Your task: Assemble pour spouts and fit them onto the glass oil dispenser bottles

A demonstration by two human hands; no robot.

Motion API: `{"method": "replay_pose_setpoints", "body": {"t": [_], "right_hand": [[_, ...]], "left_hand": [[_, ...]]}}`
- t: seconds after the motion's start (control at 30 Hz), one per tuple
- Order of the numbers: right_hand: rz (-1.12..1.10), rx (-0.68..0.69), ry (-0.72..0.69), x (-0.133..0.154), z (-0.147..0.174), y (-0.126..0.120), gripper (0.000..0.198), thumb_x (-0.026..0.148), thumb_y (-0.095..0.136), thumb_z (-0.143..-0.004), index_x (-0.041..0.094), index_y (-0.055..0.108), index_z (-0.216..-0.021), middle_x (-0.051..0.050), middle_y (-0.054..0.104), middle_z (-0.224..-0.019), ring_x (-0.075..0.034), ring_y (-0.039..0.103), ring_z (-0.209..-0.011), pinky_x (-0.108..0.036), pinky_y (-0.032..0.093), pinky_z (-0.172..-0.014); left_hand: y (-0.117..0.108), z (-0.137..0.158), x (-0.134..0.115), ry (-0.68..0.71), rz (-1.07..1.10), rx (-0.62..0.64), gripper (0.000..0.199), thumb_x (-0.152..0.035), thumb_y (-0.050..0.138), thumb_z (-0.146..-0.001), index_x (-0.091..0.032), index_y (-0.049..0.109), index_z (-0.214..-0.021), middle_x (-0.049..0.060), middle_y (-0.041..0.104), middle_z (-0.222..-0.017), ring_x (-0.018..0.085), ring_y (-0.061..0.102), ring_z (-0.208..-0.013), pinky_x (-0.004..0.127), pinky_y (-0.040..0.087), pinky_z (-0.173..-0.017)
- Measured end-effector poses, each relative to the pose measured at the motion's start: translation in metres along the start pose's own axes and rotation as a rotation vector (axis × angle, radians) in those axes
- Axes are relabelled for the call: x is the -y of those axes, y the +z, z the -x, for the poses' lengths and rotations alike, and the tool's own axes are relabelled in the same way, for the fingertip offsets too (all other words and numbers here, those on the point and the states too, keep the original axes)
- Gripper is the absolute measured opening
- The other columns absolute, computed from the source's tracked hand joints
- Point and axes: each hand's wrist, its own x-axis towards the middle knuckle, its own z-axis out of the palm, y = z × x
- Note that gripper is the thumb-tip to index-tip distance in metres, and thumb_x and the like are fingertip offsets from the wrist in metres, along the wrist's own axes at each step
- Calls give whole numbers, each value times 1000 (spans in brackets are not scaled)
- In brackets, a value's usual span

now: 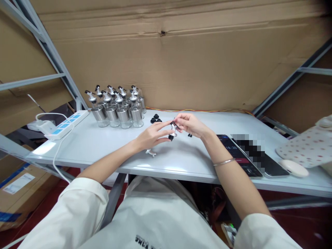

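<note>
Over the middle of the table, my left hand [152, 135] grips a pour spout [173, 132] with a silver body and a black ribbed stopper pointing down. The fingers of my right hand [190, 124] are pinched together at its black top lever. Their tips partly hide that end. Below my left hand, a loose silver spout piece [150, 152] lies on the table. Several black ribbed stoppers [156, 119] sit in a cluster behind my hands. Small black parts [190, 135] lie under my right hand.
Several glass oil bottles [111, 112] with steel sleeves and spouts stand at the back left. A white power strip [68, 125] with cables is on the left. To the right lie two phone-like devices [240, 157], a pale round object [294, 168] and a dotted pouch [306, 147].
</note>
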Motion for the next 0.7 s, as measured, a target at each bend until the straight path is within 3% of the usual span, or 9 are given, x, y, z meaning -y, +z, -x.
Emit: {"method": "replay_pose_setpoints", "body": {"t": [0.13, 0.3, 0.43, 0.7], "right_hand": [[-86, 137, 126, 3, 3, 1, 32, 36, 78, -67, 14, 64, -86, 3, 61, -60, -5, 54, -46, -15, 42, -40], [-112, 287, 242, 0, 6, -6, 29, 35, 74, -72, 10, 65, -85, 4, 57, -58, -3, 50, -41, -14, 37, -35], [-79, 376, 288, -2, 7, -12, 28, 34, 74, -73, 9, 66, -84, 1, 62, -59, -2, 46, -34, -13, 32, -31], [-73, 429, 288, -3, 6, -13, 29, 32, 75, -73, 10, 66, -91, 1, 63, -55, -5, 53, -38, -15, 44, -38]], "left_hand": [[-2, 0, 2, -2, -68, 4, 27, -33, 56, -87, -19, 61, -109, 17, 57, -128, 20, 58, -114, 39, 45, -93], [-2, -1, 0, 6, -79, 60, 25, -33, 54, -88, -18, 62, -107, 16, 58, -127, 20, 57, -115, 39, 44, -95], [-1, -2, -4, 37, -73, 103, 24, -31, 52, -89, -18, 61, -107, 17, 58, -128, 19, 56, -117, 38, 44, -95], [-2, -2, -5, 74, -50, 105, 23, -27, 50, -90, -16, 59, -109, 18, 56, -129, 19, 57, -116, 39, 46, -94]]}}
